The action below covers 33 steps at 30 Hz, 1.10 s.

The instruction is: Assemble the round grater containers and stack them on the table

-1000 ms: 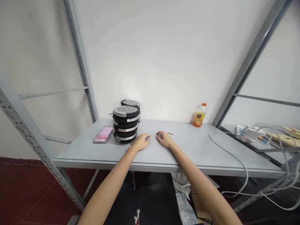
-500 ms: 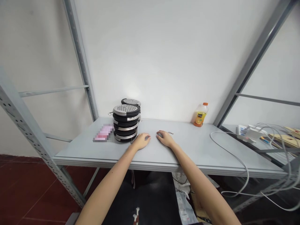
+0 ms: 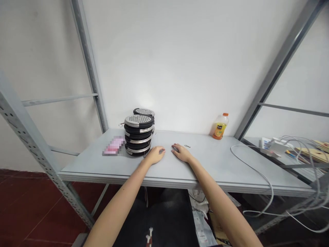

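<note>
My left hand [image 3: 155, 154] rests on the grey tabletop [image 3: 172, 168], fingers loosely curved and apart from the thumb, holding nothing. Just left of it stands a stack of round black-and-silver pieces [image 3: 138, 133] with a perforated metal top and small wire hooks at the sides. My right hand [image 3: 181, 152] also lies on the table, open and facing the left one across a small gap. Close beyond its wrist side is a small thin metal hook or clip [image 3: 187, 146]. A second similar stack [image 3: 144, 112] is partly hidden behind the first.
A bottle of orange drink [image 3: 220, 127] stands by the wall at the back right. A blurred pink item [image 3: 113, 145] lies left of the stack. White cable [image 3: 252, 166] loops over the right side, near a white box [image 3: 279, 146]. Metal posts [image 3: 89, 65] frame the table.
</note>
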Tool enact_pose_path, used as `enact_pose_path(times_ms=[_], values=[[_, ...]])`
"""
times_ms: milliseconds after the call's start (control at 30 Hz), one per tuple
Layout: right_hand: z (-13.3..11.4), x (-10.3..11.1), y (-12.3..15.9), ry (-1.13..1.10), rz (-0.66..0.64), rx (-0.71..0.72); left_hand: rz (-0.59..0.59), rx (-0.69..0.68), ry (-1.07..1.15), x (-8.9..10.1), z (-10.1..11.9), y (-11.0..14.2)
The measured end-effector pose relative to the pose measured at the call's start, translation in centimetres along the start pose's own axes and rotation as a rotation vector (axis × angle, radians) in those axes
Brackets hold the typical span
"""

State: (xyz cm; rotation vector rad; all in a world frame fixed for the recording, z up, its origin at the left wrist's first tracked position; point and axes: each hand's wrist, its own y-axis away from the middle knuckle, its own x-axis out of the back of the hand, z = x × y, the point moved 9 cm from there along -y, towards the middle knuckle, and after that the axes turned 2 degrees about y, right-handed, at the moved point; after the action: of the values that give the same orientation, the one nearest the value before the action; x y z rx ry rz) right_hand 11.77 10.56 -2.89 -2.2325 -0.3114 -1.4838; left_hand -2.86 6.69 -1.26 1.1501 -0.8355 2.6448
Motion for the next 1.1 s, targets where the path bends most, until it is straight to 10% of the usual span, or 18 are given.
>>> enact_pose_path(times_ms=[1100], values=[[0.2, 0.9, 0.1, -0.082, 0.052, -0.037, -0.002, 0.015, -0.008, 0.1, 0.1, -0.1]])
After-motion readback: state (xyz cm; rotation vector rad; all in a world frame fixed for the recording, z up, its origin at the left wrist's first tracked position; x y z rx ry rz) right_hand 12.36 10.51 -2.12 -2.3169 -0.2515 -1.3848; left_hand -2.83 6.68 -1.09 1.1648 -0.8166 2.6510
